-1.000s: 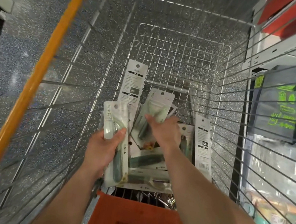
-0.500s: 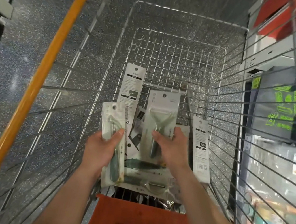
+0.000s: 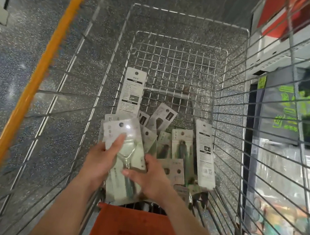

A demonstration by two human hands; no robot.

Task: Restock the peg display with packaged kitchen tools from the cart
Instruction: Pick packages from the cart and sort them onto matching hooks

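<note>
Both hands meet at the cart's [image 3: 227, 53] near end: left hand [image 3: 99, 161] grips the stacked peeler packs [image 3: 126, 139], thumb across the front; right hand [image 3: 153, 179] presses them with straightish fingers. Square the hang holes [image 3: 121, 124] before lifting.

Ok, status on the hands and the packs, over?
Left hand grips stack of packs, thumb on top. Right hand lies across its lower half, fingers flat. Loose packs lie in the cart. Nothing blocking.
</note>
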